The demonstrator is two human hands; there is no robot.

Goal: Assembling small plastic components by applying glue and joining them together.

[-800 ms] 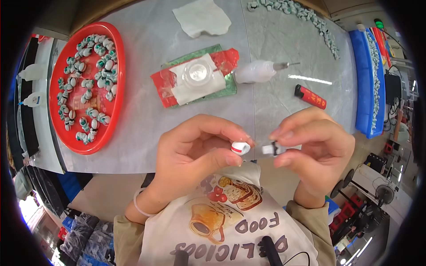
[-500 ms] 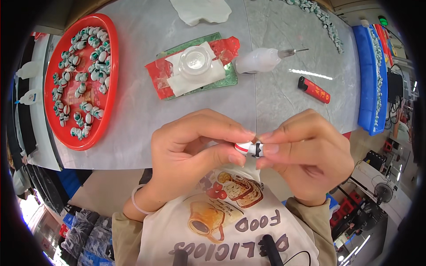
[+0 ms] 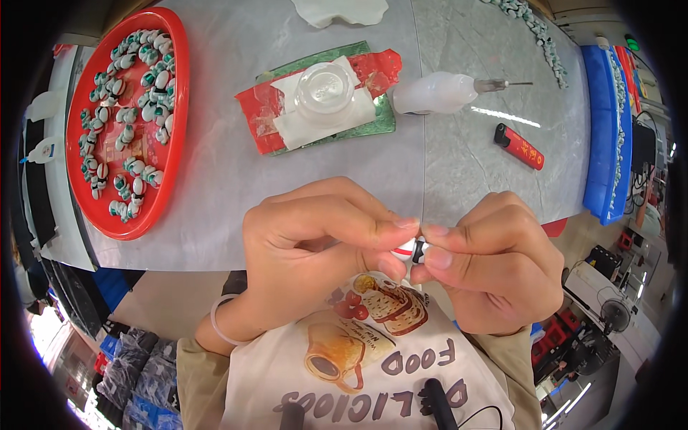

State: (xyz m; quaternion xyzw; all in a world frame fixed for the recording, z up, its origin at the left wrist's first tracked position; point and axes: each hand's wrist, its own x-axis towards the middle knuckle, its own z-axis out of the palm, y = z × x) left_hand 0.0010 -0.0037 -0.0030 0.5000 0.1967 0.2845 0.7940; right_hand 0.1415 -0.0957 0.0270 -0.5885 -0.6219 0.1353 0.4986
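Close in front of my chest, both hands meet over a tiny white figurine. My left hand (image 3: 308,233) pinches its white part with a red stripe (image 3: 403,251) between thumb and forefinger. From the other side, the thumb and forefinger of my right hand (image 3: 498,261) grip a white part with a black band (image 3: 419,251). The two parts sit against each other; whether they are fixed together I cannot tell, as the fingertips cover much of them.
On the left lies a red oval tray (image 3: 180,107) with several small white-and-green figurines. Beyond my hands, a clear round dish (image 3: 324,87) rests on white paper, red wrapping and a green plate (image 3: 385,118). A needle-tipped squeeze bottle (image 3: 437,93), a red lighter (image 3: 519,147) and a blue bin (image 3: 600,136) are rightward.
The gap between the red-striped part and the black-banded part has narrowed, and my fingertips have come closer together. The table things have shifted slightly in the view.
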